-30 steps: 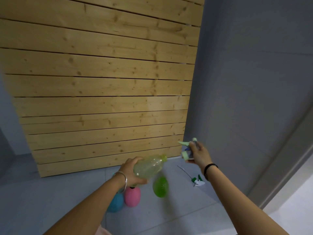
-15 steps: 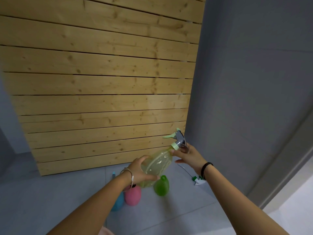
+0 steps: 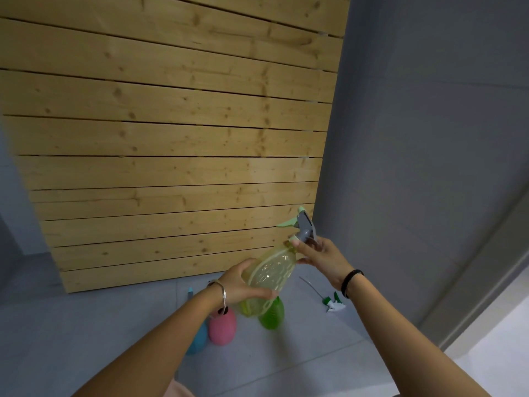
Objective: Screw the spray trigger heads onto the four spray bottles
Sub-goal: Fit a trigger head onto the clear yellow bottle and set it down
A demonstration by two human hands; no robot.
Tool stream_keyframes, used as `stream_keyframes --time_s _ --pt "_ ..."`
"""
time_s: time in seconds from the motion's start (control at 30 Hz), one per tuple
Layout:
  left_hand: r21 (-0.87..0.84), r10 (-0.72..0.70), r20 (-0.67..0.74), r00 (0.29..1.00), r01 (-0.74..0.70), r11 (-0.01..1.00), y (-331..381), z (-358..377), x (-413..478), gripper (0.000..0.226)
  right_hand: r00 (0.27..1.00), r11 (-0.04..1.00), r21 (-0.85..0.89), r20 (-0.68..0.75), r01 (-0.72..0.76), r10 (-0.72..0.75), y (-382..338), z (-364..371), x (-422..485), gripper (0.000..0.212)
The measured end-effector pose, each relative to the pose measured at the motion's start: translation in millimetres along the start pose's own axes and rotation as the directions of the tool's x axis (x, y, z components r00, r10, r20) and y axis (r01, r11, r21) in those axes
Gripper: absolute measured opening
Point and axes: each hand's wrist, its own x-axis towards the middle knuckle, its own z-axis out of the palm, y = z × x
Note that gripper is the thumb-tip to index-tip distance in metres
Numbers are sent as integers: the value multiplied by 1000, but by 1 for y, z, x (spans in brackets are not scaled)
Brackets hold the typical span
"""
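Observation:
My left hand [image 3: 246, 282] grips the belly of a pale yellow see-through spray bottle [image 3: 272, 272], held tilted in the air with its neck up and to the right. A grey and light green trigger head [image 3: 303, 229] sits on that neck, and the fingers of my right hand [image 3: 320, 255] pinch its collar. On the grey floor below stand a green bottle [image 3: 272, 313], a pink bottle [image 3: 222, 329] and a blue bottle [image 3: 197, 340], partly hidden behind my left forearm. A loose green and white trigger head [image 3: 333, 303] with its thin tube lies on the floor to the right.
A slatted wooden panel [image 3: 171, 156] leans against the wall behind the bottles. A grey wall [image 3: 429, 138] rises on the right, with a paler floor strip [image 3: 486, 339] at the lower right corner.
My right hand brought the trigger head from beside the bottle onto its neck. The bottle has tipped more upright, and both hands have risen slightly.

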Motion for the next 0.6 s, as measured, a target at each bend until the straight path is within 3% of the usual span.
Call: stream_keyframes --time_s 0.07,0.2,0.37,0.5,0.6 --pt "-57 19 -28 999 -21 998 8 5 0 80 999 997 60 -35 40 -38 -2 4 2 20" --pt "-123 52 -58 997 -59 991 22 16 0 70 987 983 156 -141 97 -75 -4 16 8 28" --pt "-239 116 129 985 -82 967 40 32 -9 39 975 978 180 -210 107 -68 -7 29 17 27" --pt "-389 129 3 992 -118 914 43 31 -5 44 973 967 215 -210 137 -91 -17 31 20 17" --pt "-353 159 -97 982 -183 918 49 33 -3 51 961 974 152 -245 170 -130 -21 37 24 17"
